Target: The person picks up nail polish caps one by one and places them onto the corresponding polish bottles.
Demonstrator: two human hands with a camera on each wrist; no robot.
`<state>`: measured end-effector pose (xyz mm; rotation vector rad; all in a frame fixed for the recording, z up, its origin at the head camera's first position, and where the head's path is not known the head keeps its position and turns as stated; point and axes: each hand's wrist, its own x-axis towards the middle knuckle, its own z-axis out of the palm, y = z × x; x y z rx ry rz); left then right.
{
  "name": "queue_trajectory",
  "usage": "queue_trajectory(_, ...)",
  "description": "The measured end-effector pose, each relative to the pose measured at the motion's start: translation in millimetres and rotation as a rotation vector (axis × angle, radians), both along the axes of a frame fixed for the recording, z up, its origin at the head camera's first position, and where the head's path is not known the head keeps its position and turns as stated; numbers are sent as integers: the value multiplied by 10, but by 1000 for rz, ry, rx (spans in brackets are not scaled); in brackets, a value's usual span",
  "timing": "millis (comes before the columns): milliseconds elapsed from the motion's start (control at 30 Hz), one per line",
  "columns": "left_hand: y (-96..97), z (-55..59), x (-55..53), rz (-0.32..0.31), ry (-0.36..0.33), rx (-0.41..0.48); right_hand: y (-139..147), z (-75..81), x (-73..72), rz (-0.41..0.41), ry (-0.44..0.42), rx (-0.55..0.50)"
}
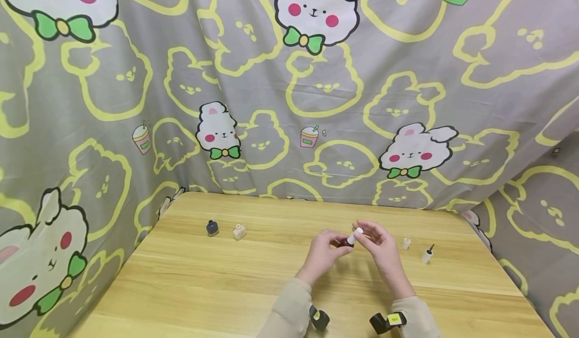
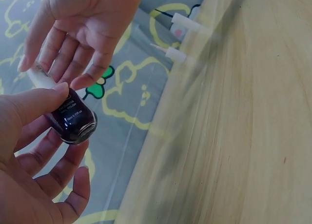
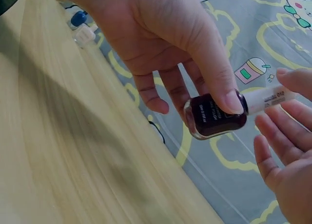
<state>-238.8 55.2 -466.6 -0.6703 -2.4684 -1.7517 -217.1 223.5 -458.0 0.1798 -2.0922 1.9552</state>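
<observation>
Just above the table, my left hand (image 1: 322,253) holds a dark red nail polish bottle (image 2: 75,117) by its glass body, thumb on the front and fingers behind. The label shows in both wrist views. My right hand (image 1: 382,252) has its thumb on the long white cap (image 3: 265,98), with fingers on the far side, pinching it. The cap sits against the bottle's neck, and the bottle is tilted. To the right of my hands stand two white caps, a shorter one (image 1: 406,243) and a longer one (image 1: 427,256), brushes pointing up.
At the table's left rear stand a dark blue polish bottle (image 1: 212,228) and a beige one (image 1: 239,232), both without their caps. The wooden table (image 1: 203,288) ends at a grey patterned curtain (image 1: 271,92) behind and at the sides. Each wrist carries a black camera.
</observation>
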Motion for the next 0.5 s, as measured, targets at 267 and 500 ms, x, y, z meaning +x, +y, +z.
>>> queue_trajectory(267,-10,-12,-21,-17,6,-17,68,-22,5,129,48,19)
queue_trajectory(500,-13,-22,-21,-25,-1,-7,55,-3,16,83,1,23)
